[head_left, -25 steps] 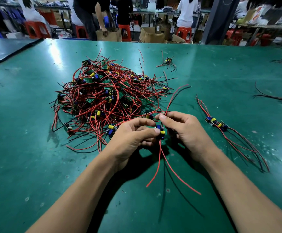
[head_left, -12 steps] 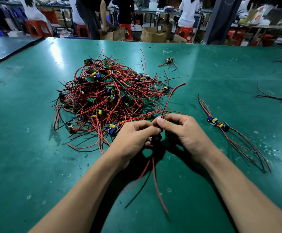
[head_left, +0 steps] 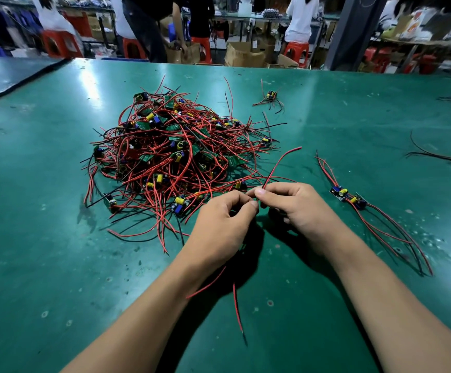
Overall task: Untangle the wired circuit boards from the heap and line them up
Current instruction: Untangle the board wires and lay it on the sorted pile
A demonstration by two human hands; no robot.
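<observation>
The wired board (head_left: 237, 308) looks light, its red wire (head_left: 272, 170) limp and quick to snag; the stiff board edge seems the surest hold. Left hand (head_left: 219, 224) and right hand (head_left: 297, 205) pinch it, board hidden, just in front of the heap (head_left: 175, 157). Right of the heap two freed boards (head_left: 340, 191) lie on the smooth green table (head_left: 44, 251); beyond, stools (head_left: 60, 44)

A second ago the little board with its blue and yellow parts showed between the two hands. Now the left hand (head_left: 219, 224) and the right hand (head_left: 297, 208) have come closer together. Their fingertips touch, and the board is hidden behind the fingers. The red wires (head_left: 237, 305) that hang down below the hands have swung over to the left. One of them now pokes out from under the left wrist.
</observation>
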